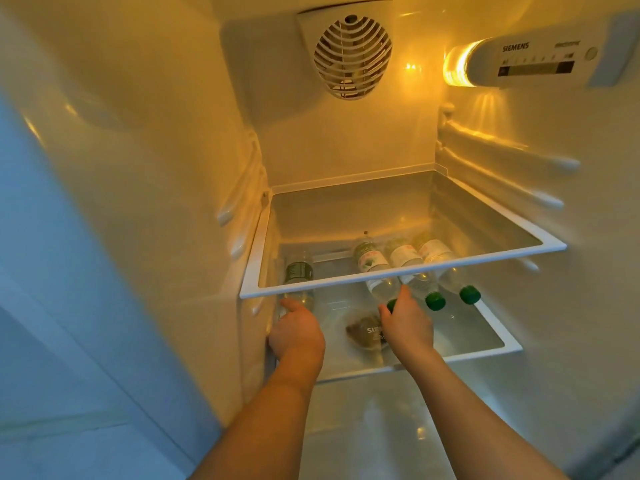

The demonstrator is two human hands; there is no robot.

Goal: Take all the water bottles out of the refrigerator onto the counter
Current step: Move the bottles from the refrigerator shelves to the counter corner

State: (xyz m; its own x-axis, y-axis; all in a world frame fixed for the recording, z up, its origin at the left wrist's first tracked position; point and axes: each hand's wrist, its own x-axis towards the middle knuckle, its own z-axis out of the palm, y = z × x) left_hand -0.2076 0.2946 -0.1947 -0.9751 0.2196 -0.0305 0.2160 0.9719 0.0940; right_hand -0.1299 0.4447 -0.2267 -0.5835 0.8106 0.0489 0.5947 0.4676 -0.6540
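Four clear water bottles lie on the lower glass shelf (485, 352) of the open refrigerator, partly seen through the upper glass shelf (450, 263). One with a dark label (299, 271) lies along the left wall; my left hand (296, 332) grips its near end. Three with pale labels and green caps lie side by side at the right. My right hand (407, 325) holds the neck of the leftmost of these (372, 261), covering most of its cap. The middle bottle (407, 256) and the right bottle (437, 251) lie untouched, caps toward me.
The upper shelf's white front rim juts out just above both hands. A brownish item (362, 336) shows through the lower shelf's glass between my wrists. A fan grille (353, 55) and a lit control panel (536, 60) sit high on the walls. The door side (52, 271) is at the left.
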